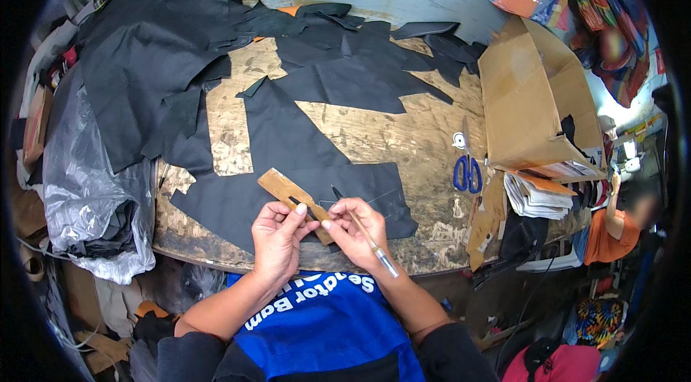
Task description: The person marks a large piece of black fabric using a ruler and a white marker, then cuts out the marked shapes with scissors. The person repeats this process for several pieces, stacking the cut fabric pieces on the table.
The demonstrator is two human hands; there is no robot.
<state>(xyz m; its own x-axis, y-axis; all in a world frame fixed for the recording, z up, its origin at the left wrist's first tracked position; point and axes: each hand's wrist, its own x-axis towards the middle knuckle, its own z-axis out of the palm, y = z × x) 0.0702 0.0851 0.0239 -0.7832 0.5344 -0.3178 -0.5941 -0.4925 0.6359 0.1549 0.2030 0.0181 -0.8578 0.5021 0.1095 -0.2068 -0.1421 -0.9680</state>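
Note:
My left hand (278, 239) pinches a flat brown strip (276, 183) with a narrow slot in it, held slantwise at the near edge of the table. In my right hand (360, 235) a slim pen (384, 260) lies between the fingers, one end pointing up and away, while the thumb and fingertips also touch the strip's near end. Beneath both hands spreads a black sheet of leather-like material (216, 201). Thin pale lines (386, 198) show on it just right of the pen. The fingers hide part of the strip.
More black sheets (158, 58) heap over the left and far side of the wooden table (425, 144). Blue-handled scissors (467, 175) lie at right, before a cardboard box (515, 101) and stacked papers (536, 198). Plastic wrapping (86, 180) hangs at left. Another person (612, 234) is at far right.

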